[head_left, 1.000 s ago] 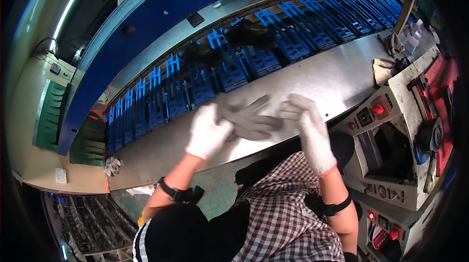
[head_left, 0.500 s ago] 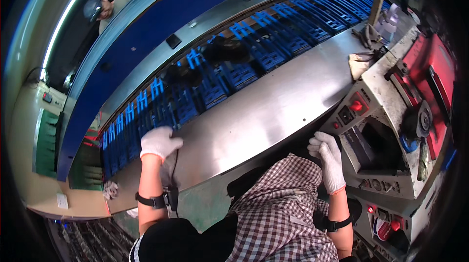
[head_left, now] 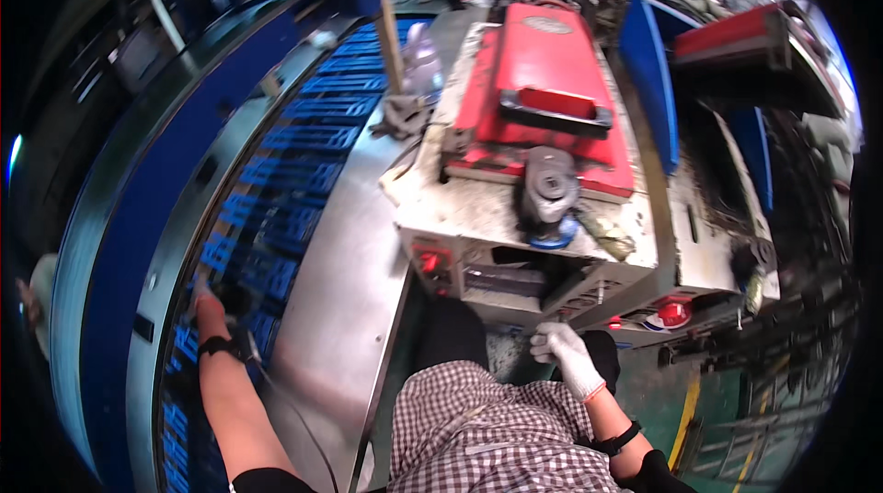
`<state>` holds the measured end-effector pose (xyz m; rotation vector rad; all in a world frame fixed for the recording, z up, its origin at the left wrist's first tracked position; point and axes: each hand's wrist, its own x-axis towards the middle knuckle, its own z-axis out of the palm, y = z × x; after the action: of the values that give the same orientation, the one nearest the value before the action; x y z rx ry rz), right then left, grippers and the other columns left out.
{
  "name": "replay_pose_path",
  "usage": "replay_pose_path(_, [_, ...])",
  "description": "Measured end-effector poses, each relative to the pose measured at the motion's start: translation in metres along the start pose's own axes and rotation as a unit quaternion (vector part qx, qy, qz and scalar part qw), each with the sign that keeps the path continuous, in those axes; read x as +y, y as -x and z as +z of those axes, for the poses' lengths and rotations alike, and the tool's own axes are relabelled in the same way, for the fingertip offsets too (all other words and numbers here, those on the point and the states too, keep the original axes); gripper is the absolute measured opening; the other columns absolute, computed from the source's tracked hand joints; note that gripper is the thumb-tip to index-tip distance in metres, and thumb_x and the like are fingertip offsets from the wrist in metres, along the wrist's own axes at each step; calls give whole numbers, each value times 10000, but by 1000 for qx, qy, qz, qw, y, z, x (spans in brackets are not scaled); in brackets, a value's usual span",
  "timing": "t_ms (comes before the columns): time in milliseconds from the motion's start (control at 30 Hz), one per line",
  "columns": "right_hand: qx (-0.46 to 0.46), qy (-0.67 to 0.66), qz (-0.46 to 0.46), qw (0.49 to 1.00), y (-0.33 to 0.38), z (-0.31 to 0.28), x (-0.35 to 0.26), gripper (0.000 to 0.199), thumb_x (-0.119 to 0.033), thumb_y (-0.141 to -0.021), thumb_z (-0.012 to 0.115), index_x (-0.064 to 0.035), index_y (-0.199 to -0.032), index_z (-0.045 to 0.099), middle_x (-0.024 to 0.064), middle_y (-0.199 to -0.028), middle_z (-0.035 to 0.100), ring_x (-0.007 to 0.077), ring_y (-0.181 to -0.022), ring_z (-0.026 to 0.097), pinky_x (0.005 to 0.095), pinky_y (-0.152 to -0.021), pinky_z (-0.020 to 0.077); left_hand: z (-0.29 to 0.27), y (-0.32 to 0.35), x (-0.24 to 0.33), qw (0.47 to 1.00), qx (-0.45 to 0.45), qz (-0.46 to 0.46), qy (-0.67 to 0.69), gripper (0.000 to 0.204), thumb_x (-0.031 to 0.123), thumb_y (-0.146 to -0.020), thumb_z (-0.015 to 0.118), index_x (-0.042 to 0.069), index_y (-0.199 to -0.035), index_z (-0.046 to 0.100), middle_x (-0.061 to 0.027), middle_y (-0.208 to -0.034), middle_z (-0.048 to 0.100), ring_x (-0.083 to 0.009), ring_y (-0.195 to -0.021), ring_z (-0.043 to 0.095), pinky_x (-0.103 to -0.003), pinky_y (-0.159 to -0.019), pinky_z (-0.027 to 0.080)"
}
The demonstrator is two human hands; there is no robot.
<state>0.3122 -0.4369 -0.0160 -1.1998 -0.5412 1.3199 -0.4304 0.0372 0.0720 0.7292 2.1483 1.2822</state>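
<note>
My left hand (head_left: 204,298) reaches out over the conveyor, at the row of blue slatted racks (head_left: 299,143). It is smeared by motion, so its fingers cannot be made out. A dark piece (head_left: 235,298) lies on the racks just beside it, too blurred to name. My right hand (head_left: 563,352), in a white knitted glove with an orange cuff, hangs in front of my checked apron (head_left: 497,419), below the white machine. Its fingers are curled in, and nothing shows in them.
A bare metal ledge (head_left: 336,281) runs between me and the racks. Ahead stands a white machine (head_left: 418,203) with a red hinged top (head_left: 552,61). A clear bottle (head_left: 422,61) and a grey cloth (head_left: 402,116) sit at the ledge's far end. Another similar machine (head_left: 699,245) stands to the right.
My view has swung right, toward the machine with the red top. My left hand has gone from the ledge's edge out over the blue racks. My right hand remains curled near my apron.
</note>
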Motion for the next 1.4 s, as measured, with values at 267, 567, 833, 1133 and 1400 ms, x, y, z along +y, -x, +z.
replay_pose_path(267, [37,22,-23,999,6,11,-19,393,-282,-1076,565,1,-1349,566,117,-1148,690,194,-1015,678,334,-933,541,81,94,-50,912,-252,-93,309,320,380,-765,630,147,-970,712,-70,-947,738,-300,-898,716,-500,-791,579])
replay_pose_path(567, [-36,70,-38,996,-5,46,-34,425,-316,-1060,589,-2,-1345,559,134,-1172,689,222,-1035,672,357,-946,537,102,219,-73,771,-398,-64,493,577,399,-817,564,120,-1315,648,-130,-1336,669,-376,-1241,623,-620,-1003,496])
replay_pose_path(833, [-235,228,-225,918,-14,136,-101,794,-255,-980,679,8,-1609,273,211,-1615,343,335,-1508,344,414,-1212,348,124,419,22,605,-624,-78,489,893,165,-663,666,-57,-1501,450,-243,-1517,508,-446,-1401,481,-567,-1236,333])
replay_pose_path(1133, [23,142,-439,887,52,70,-170,810,-245,-869,756,-11,-1561,407,164,-1566,416,276,-1485,378,403,-1235,281,157,652,113,567,-753,241,229,1000,292,-791,808,10,-1602,297,-195,-1580,438,-354,-1439,471,-459,-1217,352])
replay_pose_path(1400, [360,382,-433,732,129,-86,-294,608,-193,-798,736,-41,-1375,618,146,-1274,597,284,-1262,561,383,-1120,422,222,764,231,508,-691,455,239,764,307,-968,702,5,-1581,360,-182,-1567,462,-304,-1442,472,-431,-1219,327])
